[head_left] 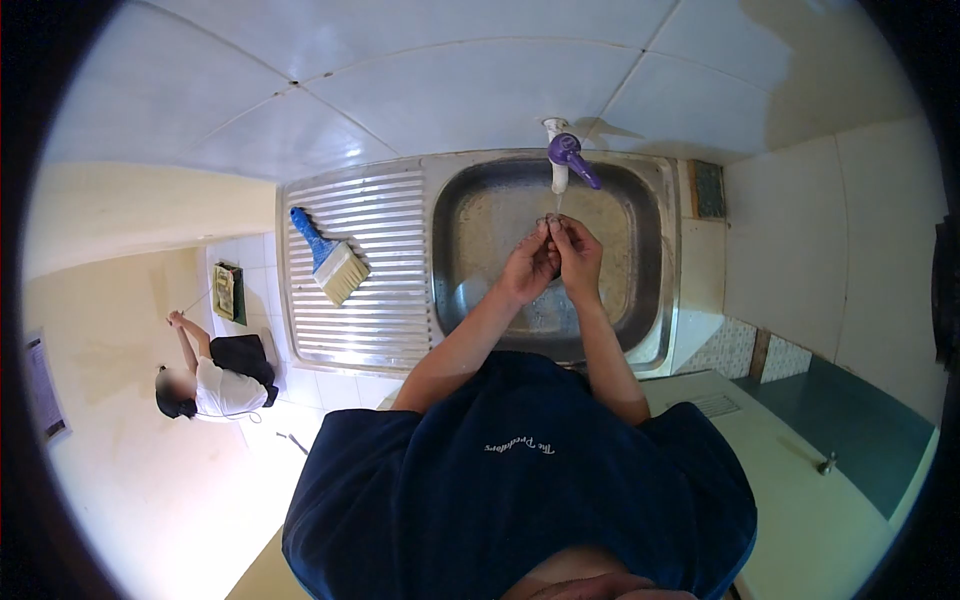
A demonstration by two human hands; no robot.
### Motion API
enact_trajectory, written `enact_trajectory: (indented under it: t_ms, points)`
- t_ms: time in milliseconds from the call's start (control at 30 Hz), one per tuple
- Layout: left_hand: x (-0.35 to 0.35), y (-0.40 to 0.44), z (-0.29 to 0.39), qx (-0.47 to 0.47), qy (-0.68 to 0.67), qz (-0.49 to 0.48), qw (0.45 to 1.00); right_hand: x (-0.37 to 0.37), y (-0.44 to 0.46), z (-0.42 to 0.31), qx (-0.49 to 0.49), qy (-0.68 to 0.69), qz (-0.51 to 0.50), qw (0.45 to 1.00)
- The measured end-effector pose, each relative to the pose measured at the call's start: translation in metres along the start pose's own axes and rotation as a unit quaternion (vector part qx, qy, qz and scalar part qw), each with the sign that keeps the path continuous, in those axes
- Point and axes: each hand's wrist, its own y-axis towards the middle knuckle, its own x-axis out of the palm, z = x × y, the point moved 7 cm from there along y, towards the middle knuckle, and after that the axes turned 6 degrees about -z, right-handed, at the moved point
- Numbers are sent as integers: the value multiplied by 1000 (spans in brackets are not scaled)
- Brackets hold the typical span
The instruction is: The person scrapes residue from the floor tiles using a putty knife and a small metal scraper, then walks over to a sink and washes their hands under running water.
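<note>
My left hand [528,268] and my right hand [580,262] meet over the steel sink basin [480,215], their fingertips pinched closely together. Anything between the fingers is hidden or too small to make out. Just above them is a white tap [559,180] with a purple handle [566,150]; a thin stream of water runs from it down to my fingertips. Some wet spots show on the basin floor below my wrists.
A paintbrush [325,255] with a blue handle and pale bristles lies on the ribbed drainboard [390,320] at left. A dark block [708,190] sits at the sink's right. Farther left, another person [225,385] holds a thin stick near a tray [230,292].
</note>
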Motion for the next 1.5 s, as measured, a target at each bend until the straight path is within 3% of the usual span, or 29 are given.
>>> enact_trajectory:
  t_ms: [267, 367, 567, 767, 867, 967, 1067, 1167, 1267, 1367, 1500]
  points:
    - [14, 0, 6, 17, -78, -40, 996, 5, 5, -1, 28, 34, -53, 998]
    - [16, -4, 2, -51, -143, -62, 986, 3, 7, -3, 47, -4, -29, 998]
    - [19, -9, 1, -32, -47, 19, 998, -5, 5, 14, 67, -13, 5, 998]
    - [15, -12, -2, -35, -31, -7, 999, 6, 2, 0, -7, 52, 28, 998]
    - [4, -12, -11, -39, -15, 19, 999, -2, 5, 8, 58, 38, 56, 996]
    - [1, -7, -12, -5, -18, -14, 1000, -10, 11, 25, 68, 90, 51, 992]
    - [11, -12, -12, -43, -49, -72, 995, -7, 5, 27, 156, 249, 34, 955]
    - [26, -22, -9, -57, -92, 0, 994, -3, -3, 24, 160, 304, 2, 939]
    - [3, -12, -15, -44, -172, -136, 975, 0, -9, 27, 149, 283, -80, 944]
    - [32, -22, -4, -64, -264, -387, 881, 12, -19, 14, 125, 255, -138, 949]
    - [41, -40, 12, -31, -200, -123, 971, 10, -27, 5, 111, 343, -109, 926]
